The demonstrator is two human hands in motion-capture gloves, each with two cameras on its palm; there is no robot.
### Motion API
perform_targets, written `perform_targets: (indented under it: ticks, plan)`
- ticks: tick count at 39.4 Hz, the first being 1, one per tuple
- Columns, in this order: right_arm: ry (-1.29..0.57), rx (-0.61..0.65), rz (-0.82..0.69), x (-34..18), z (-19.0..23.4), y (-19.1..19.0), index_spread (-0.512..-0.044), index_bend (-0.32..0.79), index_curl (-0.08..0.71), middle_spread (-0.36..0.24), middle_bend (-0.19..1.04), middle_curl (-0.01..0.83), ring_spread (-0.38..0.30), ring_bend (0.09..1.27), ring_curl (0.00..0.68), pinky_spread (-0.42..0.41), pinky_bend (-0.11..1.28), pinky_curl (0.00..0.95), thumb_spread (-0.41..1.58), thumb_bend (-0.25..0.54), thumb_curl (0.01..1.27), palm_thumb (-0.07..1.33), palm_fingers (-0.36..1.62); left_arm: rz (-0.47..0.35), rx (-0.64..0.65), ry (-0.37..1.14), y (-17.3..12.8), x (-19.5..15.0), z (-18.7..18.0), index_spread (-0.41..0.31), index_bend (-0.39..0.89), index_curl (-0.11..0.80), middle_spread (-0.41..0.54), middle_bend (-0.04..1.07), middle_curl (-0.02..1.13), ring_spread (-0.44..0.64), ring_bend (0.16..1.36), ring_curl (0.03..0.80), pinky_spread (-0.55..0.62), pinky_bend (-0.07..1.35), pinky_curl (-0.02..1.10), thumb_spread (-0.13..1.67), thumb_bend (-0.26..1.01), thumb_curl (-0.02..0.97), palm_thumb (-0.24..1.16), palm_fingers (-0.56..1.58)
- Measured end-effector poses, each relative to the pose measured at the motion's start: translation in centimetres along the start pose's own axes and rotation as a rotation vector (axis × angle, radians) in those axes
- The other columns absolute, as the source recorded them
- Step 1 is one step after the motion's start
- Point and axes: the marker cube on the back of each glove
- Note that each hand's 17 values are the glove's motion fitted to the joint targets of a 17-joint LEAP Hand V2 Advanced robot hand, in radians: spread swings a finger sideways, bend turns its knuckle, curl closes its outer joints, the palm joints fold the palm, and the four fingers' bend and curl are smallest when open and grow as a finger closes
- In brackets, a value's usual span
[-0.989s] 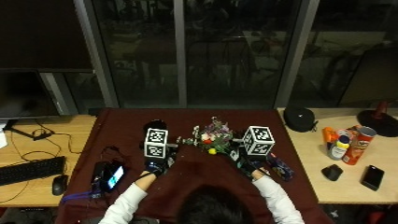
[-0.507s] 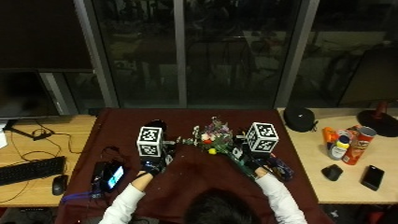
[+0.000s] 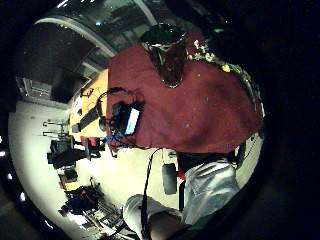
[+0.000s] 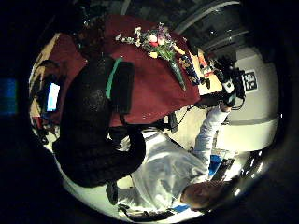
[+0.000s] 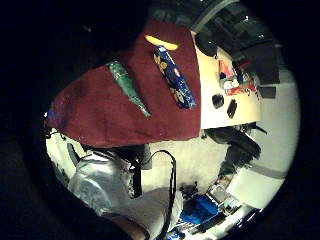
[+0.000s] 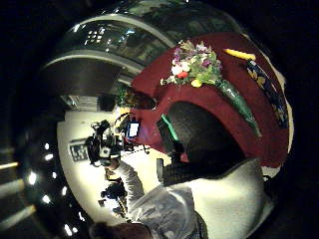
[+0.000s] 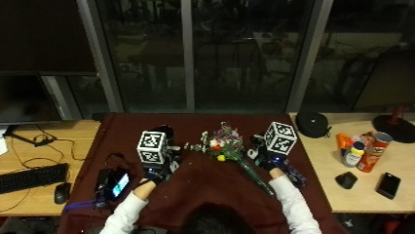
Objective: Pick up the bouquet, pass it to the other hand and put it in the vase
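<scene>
Hovering either side of the bouquet [image 7: 225, 145]: both hands, apart.

Bare cloth [image 7: 207, 183] between bouquet [image 7: 227, 146] and vase [image 7: 163, 132]

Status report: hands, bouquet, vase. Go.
Left hand and right hand over the table, holding nothing. Bouquet lying flat on the red cloth between them. Vase upright beyond left hand.
</scene>
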Motion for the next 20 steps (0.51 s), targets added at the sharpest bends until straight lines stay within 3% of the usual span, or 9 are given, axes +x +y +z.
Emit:
perform_targets:
  ticks: [14, 20]
  plan:
    - [-0.049, -0.069, 0.213, 4.0, 1.8, -3.7, -0.201, 0.04, 0.038, 0.114, 0.26, 0.324, 0.100, 0.77, 0.348, 0.208, 0.90, 0.398, 1.16, -0.007, 0.27, 0.42, 0.30, 0.051, 0.030, 0.022, -0.4, 0.7, 1.2, -0.112, 0.16, 0.378, -0.048, 0.17, 0.38, 0.03, 0.31, 0.321, 0.00, 0.18, 0.31, 1.24, -0.01, 0.283, 0.32, 0.75]
    - [-0.050, -0.202, 0.290, 5.3, 4.4, -3.9, -0.188, 0.05, 0.038, 0.116, 0.27, 0.340, 0.091, 0.78, 0.352, 0.202, 0.91, 0.395, 1.16, -0.017, 0.29, 0.43, 0.30, 0.072, 0.040, 0.039, -0.8, 1.3, 1.4, -0.103, 0.14, 0.369, -0.023, 0.15, 0.37, 0.04, 0.33, 0.334, 0.00, 0.22, 0.34, 1.24, -0.01, 0.289, 0.32, 0.69]
